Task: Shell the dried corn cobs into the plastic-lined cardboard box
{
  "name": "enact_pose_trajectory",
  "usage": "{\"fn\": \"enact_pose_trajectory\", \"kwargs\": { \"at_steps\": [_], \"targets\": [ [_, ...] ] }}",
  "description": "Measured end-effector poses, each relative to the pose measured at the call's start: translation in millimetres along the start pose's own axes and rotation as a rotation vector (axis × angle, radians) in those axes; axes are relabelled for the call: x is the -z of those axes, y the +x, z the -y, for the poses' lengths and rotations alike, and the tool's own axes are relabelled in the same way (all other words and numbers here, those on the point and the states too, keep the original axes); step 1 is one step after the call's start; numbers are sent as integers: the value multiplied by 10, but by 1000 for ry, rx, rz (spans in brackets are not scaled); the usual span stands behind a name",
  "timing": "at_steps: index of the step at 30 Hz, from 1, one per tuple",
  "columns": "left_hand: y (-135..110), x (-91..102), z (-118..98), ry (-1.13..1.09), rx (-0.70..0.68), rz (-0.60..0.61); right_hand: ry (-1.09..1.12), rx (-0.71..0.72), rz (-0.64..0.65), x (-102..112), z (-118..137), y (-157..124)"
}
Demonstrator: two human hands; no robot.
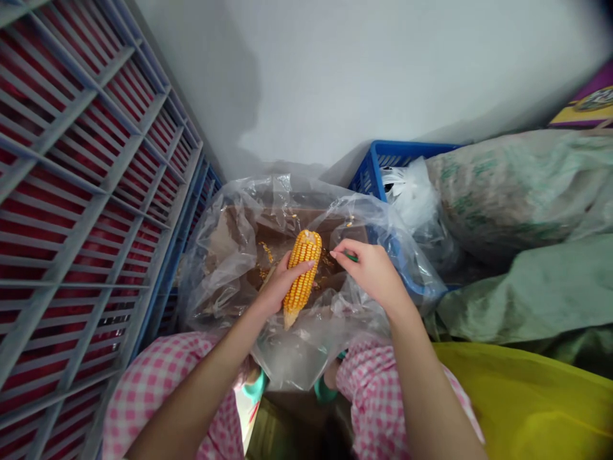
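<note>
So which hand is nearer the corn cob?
Left: the left hand holds the corn cob from its left side. The right hand is apart from it, off to its right, pinching a small green object.

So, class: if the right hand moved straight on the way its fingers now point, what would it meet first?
Most likely the upper part of the corn cob, held in the left hand; depth is unclear, so the right hand might pass above or below it.

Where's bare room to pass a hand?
Left, over the clear plastic liner, between left hand and grey slatted plastic crate; tighter between yellow corn cob and right hand. Crowded right: blue plastic basket, white plastic bag, green-printed sack.
</note>
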State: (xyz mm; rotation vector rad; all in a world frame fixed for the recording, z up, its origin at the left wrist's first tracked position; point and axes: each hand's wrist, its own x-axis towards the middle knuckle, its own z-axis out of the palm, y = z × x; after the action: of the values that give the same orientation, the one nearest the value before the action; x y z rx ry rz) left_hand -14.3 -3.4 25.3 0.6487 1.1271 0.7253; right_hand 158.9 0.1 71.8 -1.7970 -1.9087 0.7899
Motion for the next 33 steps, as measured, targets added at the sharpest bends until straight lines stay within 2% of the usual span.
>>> {"fn": "enact_pose_trajectory", "kwargs": {
  "at_steps": [9, 33],
  "targets": [
    [-43, -44, -39, -3, 31, 0, 58, 7, 18, 65, 39, -1],
    [-49, -52, -44, 28, 54, 24, 28, -19, 39, 116, -9, -28]
  ]
}}
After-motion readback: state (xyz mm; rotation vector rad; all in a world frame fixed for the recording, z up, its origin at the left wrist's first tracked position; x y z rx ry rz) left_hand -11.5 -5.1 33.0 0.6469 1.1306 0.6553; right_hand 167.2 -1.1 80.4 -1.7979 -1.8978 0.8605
